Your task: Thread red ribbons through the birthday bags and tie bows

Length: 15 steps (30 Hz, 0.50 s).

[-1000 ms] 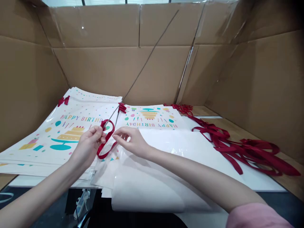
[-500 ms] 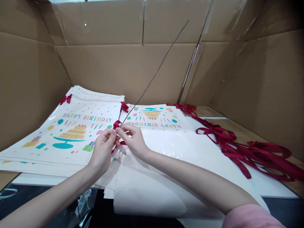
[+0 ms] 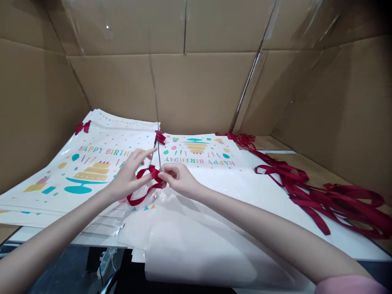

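Note:
My right hand (image 3: 180,179) is closed in a pinch on a dark red ribbon (image 3: 137,201), and a long thin dark wire (image 3: 155,94) rises almost straight up from its fingertips. The ribbon hangs in a loose loop over the clear film at the corner of a printed sheet. My left hand (image 3: 130,173) is just left of it, thumb and fingers apart, with the thumb tip against or very near the ribbon. Below the hands lies a white sheet (image 3: 214,228) whose front edge curls over the table edge.
On the left is a stack of "Happy Birthday" sheets (image 3: 61,163) with a red bow (image 3: 83,127). Another printed sheet (image 3: 199,151) lies upside down at the back. Loose red ribbon (image 3: 346,200) is heaped at right. Cardboard walls (image 3: 214,90) surround the table.
My left hand has let go and spread its fingers, moving slightly left. The wire has swung from leaning right to nearly upright. The ribbon now shows as an open loop.

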Each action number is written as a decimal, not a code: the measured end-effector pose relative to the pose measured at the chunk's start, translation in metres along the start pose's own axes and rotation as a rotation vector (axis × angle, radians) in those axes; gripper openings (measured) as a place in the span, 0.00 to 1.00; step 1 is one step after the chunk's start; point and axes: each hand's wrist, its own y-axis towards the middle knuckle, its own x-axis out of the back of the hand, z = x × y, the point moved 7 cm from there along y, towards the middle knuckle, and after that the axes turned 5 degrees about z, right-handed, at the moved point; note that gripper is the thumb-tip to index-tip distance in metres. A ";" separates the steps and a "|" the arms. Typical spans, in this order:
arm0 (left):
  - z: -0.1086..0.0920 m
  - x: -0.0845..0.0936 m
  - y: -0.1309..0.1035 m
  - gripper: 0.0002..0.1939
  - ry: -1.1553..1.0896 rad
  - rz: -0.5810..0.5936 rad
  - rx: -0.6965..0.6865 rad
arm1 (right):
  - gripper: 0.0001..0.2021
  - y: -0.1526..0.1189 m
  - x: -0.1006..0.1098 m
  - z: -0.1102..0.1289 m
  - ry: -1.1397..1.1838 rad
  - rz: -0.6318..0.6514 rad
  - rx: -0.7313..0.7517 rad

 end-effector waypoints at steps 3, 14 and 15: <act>-0.005 -0.014 0.005 0.13 0.234 0.095 -0.210 | 0.11 0.002 -0.002 -0.007 0.042 0.024 -0.031; 0.093 0.017 -0.020 0.20 0.689 0.040 -0.012 | 0.10 0.000 -0.002 -0.061 0.239 0.062 -0.213; 0.101 0.020 -0.026 0.20 0.693 0.034 0.010 | 0.10 0.000 -0.003 -0.067 0.244 0.069 -0.226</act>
